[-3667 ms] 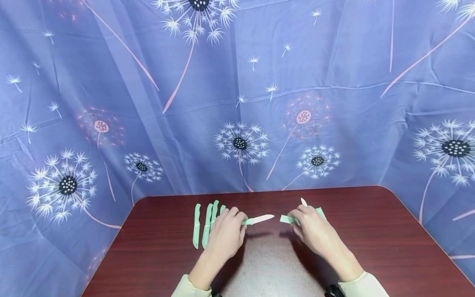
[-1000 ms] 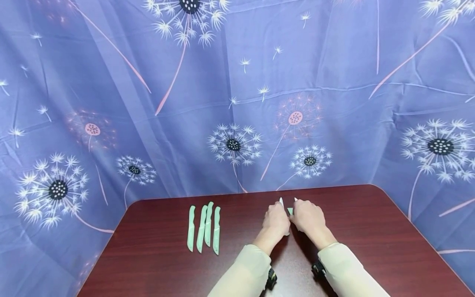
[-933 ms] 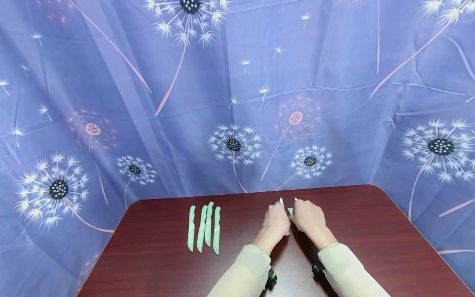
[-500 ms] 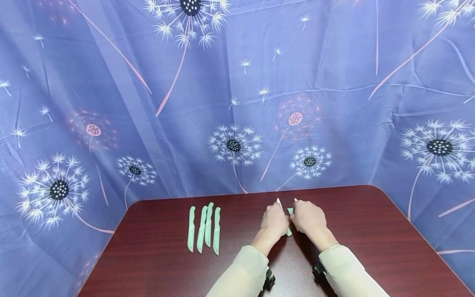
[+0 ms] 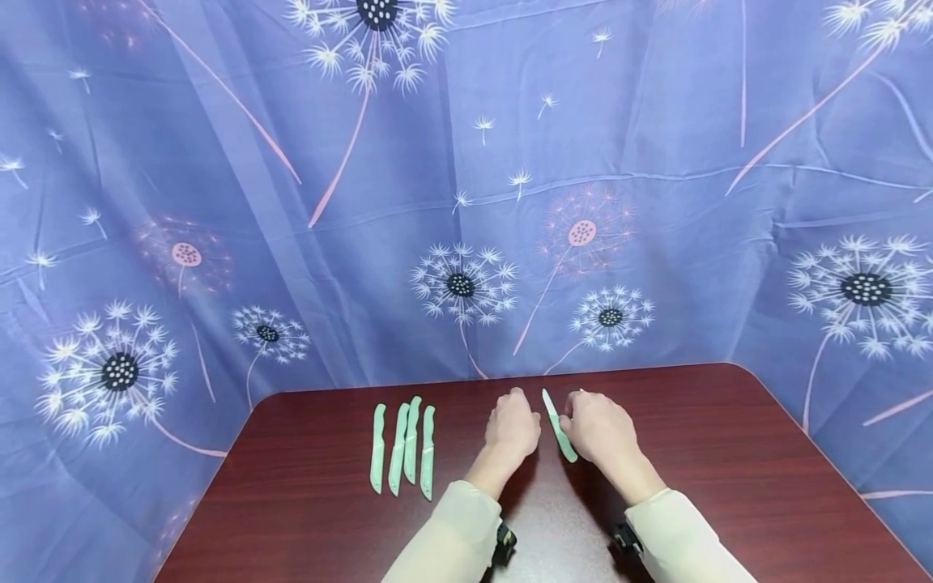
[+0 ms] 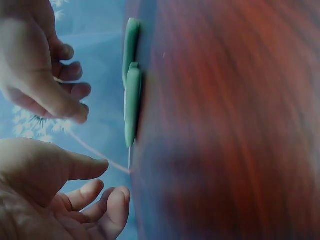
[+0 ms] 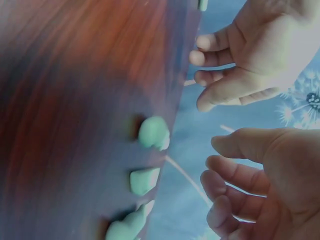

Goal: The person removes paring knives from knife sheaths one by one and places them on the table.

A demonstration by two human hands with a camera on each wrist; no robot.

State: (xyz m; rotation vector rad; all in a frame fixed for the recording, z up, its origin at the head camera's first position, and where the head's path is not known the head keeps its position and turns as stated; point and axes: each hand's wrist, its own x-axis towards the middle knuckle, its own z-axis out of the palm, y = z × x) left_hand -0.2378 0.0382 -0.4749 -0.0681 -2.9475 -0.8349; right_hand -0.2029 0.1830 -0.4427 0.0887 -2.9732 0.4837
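A small knife (image 5: 565,440) with a green handle and white blade lies on the table between my hands, blade pointing away. My left hand (image 5: 510,425) hovers just left of it, its fingers loosely bent around nothing in the left wrist view. Right of the knife, my right hand (image 5: 603,427) is over the table; the right wrist view shows its fingers relaxed with nothing in them. Below the hands in that view are a rounded green handle (image 7: 153,133), a flat-ended green piece (image 7: 144,181) and another green handle (image 7: 126,226). My right hand covers some of these in the head view.
Several green knives (image 5: 428,453), apparently sheathed, lie side by side on the left of the dark red wooden table (image 5: 306,502). A blue curtain (image 5: 350,308) with dandelion prints hangs behind the table's far edge.
Earlier my left hand carried the knife rightward from the row, blade bare. Since half a second ago it has let go of the knife and drawn left. The right hand has barely moved lately.
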